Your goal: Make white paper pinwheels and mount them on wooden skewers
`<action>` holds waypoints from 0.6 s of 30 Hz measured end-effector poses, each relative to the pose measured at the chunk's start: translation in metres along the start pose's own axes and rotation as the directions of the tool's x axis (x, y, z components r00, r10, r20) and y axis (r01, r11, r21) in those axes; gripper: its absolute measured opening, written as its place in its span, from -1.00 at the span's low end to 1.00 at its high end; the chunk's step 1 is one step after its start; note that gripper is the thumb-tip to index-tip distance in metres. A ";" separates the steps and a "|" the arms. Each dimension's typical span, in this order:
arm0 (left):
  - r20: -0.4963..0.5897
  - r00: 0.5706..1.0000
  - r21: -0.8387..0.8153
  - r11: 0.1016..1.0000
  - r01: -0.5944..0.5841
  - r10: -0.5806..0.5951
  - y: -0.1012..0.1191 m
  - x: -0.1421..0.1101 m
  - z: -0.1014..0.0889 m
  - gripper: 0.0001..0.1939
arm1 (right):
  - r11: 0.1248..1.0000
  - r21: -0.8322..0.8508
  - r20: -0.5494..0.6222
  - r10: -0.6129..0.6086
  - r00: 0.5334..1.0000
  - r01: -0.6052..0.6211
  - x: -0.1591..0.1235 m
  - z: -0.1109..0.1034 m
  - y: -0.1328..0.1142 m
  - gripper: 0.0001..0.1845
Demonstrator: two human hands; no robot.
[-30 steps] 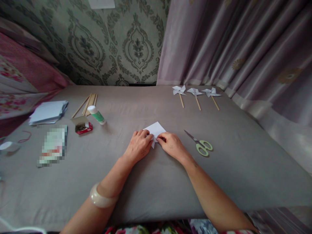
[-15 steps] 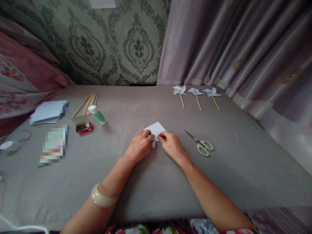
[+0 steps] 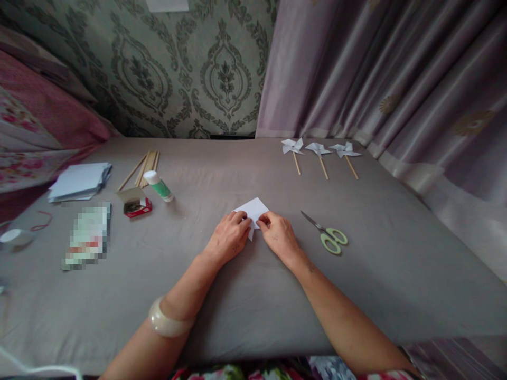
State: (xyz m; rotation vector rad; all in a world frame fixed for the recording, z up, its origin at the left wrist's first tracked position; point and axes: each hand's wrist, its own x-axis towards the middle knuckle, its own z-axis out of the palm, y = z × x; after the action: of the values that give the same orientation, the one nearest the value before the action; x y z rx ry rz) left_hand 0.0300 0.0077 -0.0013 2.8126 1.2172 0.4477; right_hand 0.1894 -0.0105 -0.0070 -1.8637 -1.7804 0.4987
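Note:
A white sheet of paper (image 3: 255,207) lies near the middle of the cloth-covered table, with one pointed flap hanging toward me. On its left part my left hand (image 3: 229,235) is closed, fingers bent over the paper and pressing it. My right hand (image 3: 278,232) pinches the paper's right side between thumb and forefinger. The fingers hide part of the paper's near edge. Just right of my right hand lie scissors (image 3: 327,232) with light green handles, blades pointing away to the left.
Three paper pinwheels (image 3: 318,149) on sticks lie at the back right. On the left are a glue stick (image 3: 159,187), an open red box (image 3: 138,206) of small items, wooden sticks (image 3: 148,168), stacked white paper (image 3: 79,181) and a blurred packet (image 3: 89,232).
Both hands stay on the paper in nearly the same pose. The right hand's fingers have shifted very slightly; the other things rest as before.

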 end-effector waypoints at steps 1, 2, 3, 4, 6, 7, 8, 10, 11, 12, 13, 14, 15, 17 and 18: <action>0.000 1.000 -0.002 1.000 0.000 0.000 0.000 0.000 0.000 -0.77 | 1.000 -0.001 -0.002 0.001 1.000 -0.001 0.000 0.000 0.000 -0.88; 0.003 1.000 -0.002 1.000 0.001 -0.001 0.000 0.000 0.000 -0.76 | 1.000 -0.002 -0.002 0.002 1.000 -0.002 0.000 0.000 -0.001 -0.89; 0.008 1.000 -0.001 1.000 0.002 -0.002 0.000 0.000 -0.001 -0.76 | 1.000 -0.005 -0.002 0.003 1.000 -0.003 0.000 -0.001 -0.001 -0.89; 0.013 1.000 0.001 1.000 0.004 -0.004 0.001 0.000 -0.001 -0.76 | 1.000 -0.009 -0.002 0.004 1.000 -0.004 0.000 -0.001 -0.002 -0.89; 0.024 1.000 0.004 1.000 0.006 -0.006 0.001 0.000 -0.001 -0.75 | 1.000 -0.016 -0.004 0.006 1.000 -0.006 0.000 -0.002 -0.003 -0.89; 0.028 1.000 0.005 1.000 0.005 -0.005 0.001 0.000 -0.001 -0.75 | 1.000 -0.019 -0.004 0.008 1.000 -0.008 0.000 -0.002 -0.004 -0.89; 0.030 1.000 0.006 1.000 0.004 -0.004 0.000 0.000 -0.002 -0.75 | 1.000 -0.020 -0.003 0.010 1.000 -0.010 0.001 -0.002 -0.004 -0.89; 0.034 0.999 0.008 1.000 -0.004 0.003 0.000 0.000 -0.001 -0.73 | 1.000 -0.019 -0.003 0.016 1.000 -0.016 0.001 -0.001 -0.004 -0.89; 0.033 0.999 0.011 1.000 -0.008 0.007 0.000 0.000 -0.001 -0.73 | 1.000 -0.018 -0.002 0.018 1.000 -0.018 0.002 -0.001 -0.003 -0.89; 0.031 0.999 0.015 1.000 -0.011 0.010 0.000 0.000 -0.001 -0.72 | 1.000 -0.017 -0.003 0.019 1.000 -0.019 0.002 0.000 -0.003 -0.90; 0.029 0.999 0.018 1.000 -0.012 0.012 0.000 0.000 -0.001 -0.72 | 1.000 -0.016 -0.004 0.019 1.000 -0.019 0.003 0.001 -0.002 -0.90; 0.029 1.000 0.019 1.000 -0.013 0.012 0.000 0.000 0.000 -0.71 | 1.000 -0.016 -0.006 0.020 1.000 -0.020 0.003 0.001 -0.001 -0.90; 0.028 1.000 0.019 1.000 -0.012 0.011 0.000 0.000 0.000 -0.71 | 1.000 -0.016 -0.006 0.022 1.000 -0.022 0.003 0.002 -0.001 -0.90; 0.029 1.000 0.013 1.000 -0.012 0.012 0.000 -0.001 0.000 -0.70 | 1.000 -0.016 -0.006 0.024 1.000 -0.025 0.004 0.002 -0.001 -0.90; 0.031 0.999 0.010 1.000 -0.013 0.013 0.000 -0.001 0.000 -0.70 | 1.000 -0.015 -0.004 0.026 1.000 -0.026 0.004 0.002 -0.001 -0.90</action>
State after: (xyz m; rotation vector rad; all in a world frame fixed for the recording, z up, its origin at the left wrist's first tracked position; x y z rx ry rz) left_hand 0.0297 0.0073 -0.0018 2.8267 1.1998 0.3985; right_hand 0.1879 -0.0067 -0.0076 -1.8989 -1.7640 0.4923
